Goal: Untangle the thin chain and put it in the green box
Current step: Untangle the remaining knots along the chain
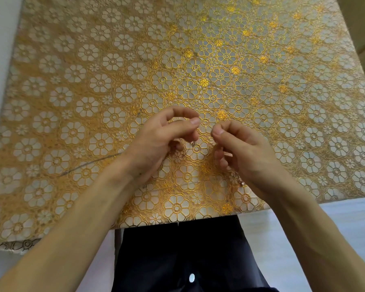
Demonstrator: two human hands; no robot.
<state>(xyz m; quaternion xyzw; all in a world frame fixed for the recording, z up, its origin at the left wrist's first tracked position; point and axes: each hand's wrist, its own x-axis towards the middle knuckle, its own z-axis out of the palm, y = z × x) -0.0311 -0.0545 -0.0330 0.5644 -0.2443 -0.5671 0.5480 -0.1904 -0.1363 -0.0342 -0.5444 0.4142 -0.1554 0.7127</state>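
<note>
I am at the untangling step, with nothing yet ready for the green box, which is not in view. Both hands hover close over the desk [293, 60] and its gold flowered cloth [72, 102]. My left hand [156, 142] has its fingers curled in and the thumb brought across to meet them. The thin chain [89, 165] lies as one fine strand on the cloth, running out to the left of that hand and vanishing behind its wrist, so I judge that this grip has a pinch on the chain. My right hand [242, 154] sits just to the right of the left hand, apart from it, closed in the same way, thumb against forefinger. Whether any link lies in that grip I cannot tell, because the metal is too thin to show there. A faint glint shows below the left hand's fingers and may be the knot, but I cannot be sure. To do this well, I should pinch lightly on either side of the tangle and ease the loops wider, not pull them taut. Tension would only cinch so slight a chain or snap a link. I should let the loose tail to the left of the left hand lie slack, so that it can feed through. The busy pattern hides the strand, so I should work slowly and lift the knot a little clear of the cloth.
</note>
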